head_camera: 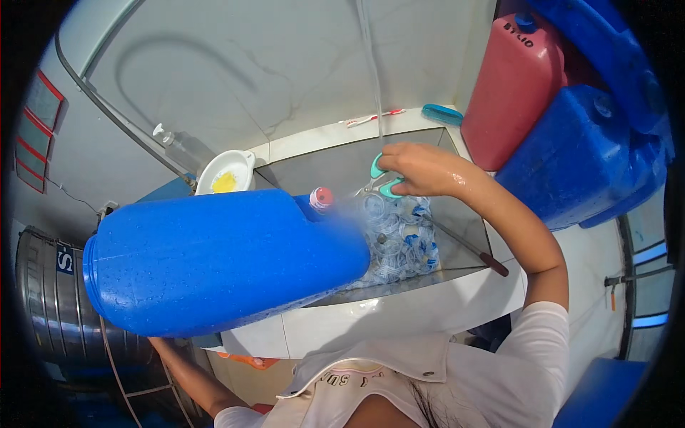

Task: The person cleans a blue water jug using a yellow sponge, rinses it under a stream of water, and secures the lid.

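A large wet blue plastic jug (214, 257) lies on its side across the near left rim of the sink (316, 174). Its red cap (321, 197) faces up, near the end over the basin. My left forearm runs up to the jug's far left end, where my left hand is hidden beneath it; its grip does not show. Above the basin, my right hand (423, 168) holds scissors with teal handles (393, 188), blades pointing left towards the jug. Wads of clear plastic with blue bits (393, 251) fill the basin floor below.
A thin stream of water (377, 80) falls behind my right hand. A dark-handled metal tool (492, 263) leans over the rim. A toothbrush (369, 119) and teal brush (442, 114) lie on the back ledge. Jugs (514, 91) stand right; a white funnel (230, 166) sits left.
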Motion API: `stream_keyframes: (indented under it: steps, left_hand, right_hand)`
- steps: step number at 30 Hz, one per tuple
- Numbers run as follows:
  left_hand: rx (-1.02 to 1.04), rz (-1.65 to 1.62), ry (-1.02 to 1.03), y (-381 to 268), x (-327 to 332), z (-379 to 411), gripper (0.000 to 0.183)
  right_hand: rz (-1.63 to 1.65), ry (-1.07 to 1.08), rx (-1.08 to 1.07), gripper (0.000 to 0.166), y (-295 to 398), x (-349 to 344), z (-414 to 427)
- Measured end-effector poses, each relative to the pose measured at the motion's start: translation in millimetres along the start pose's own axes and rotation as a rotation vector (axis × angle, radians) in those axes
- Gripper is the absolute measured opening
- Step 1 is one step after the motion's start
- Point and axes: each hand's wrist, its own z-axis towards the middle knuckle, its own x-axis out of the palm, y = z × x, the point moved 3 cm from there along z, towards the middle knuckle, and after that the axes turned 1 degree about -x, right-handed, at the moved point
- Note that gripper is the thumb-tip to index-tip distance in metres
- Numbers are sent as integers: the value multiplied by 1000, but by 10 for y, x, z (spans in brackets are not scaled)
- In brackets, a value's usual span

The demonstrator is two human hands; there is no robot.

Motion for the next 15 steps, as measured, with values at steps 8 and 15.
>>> stream_keyframes:
  steps: [8, 15]
  left_hand:
    - [-9, -9, 13, 32, -5, -31, 15]
    - [-17, -5, 16, 52, -3, -42, 15]
  right_hand:
    - [-344, 117, -163, 25, 306, -218, 419]
    - [-293, 203, -242, 24, 193, -69, 513]
